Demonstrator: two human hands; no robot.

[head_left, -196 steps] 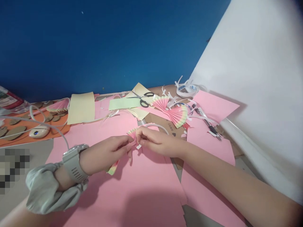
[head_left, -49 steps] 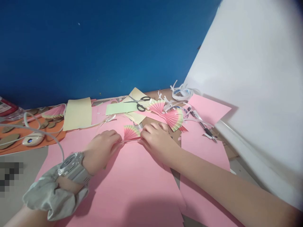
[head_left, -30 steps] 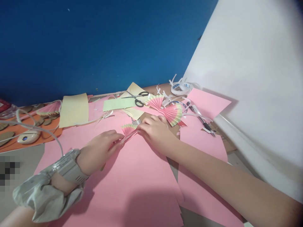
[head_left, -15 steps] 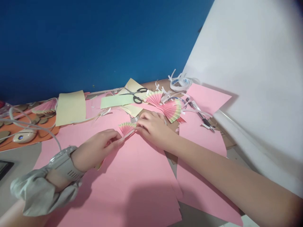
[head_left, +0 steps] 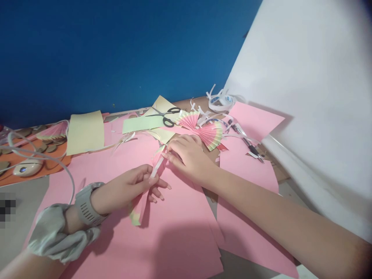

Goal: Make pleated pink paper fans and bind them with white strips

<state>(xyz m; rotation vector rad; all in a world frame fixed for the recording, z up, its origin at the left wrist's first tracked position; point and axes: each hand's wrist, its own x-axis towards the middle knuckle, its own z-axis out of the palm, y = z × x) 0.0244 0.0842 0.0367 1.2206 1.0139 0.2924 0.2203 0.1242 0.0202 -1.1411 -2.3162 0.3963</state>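
Turned since the last frame: the fan (head_left: 157,156), its pleats spread toward the far side then, now shows mostly its white strip (head_left: 158,166), slanting from far right to near left. My left grip (head_left: 124,190) has rolled with it, lower fingers uncurling into view, and a green-tipped near end (head_left: 136,219) has come out below; I take it for part of the same folded piece.

I have the fan at mid-sheet, over the pink sheet (head_left: 183,209) that covers much of the tabletop (head_left: 31,197). The left grip is closed at the thumb on the strip's near end, other fingers spread. The right grip (head_left: 190,159) is narrow, thumb and fingertip pinching the far end.

Being paper, it should weigh next to nothing: stiff along each fold, springy across them. I'd hold it by the two ends of the strip's edge, lightly, since a hard squeeze could crush the pleats or leave a stray crease. If the strip is tape, as it may be, its face might cling to my fingertips, so I'd favour the edges. The big fan (head_left: 210,137), lying far right, shows how wide such folds open.
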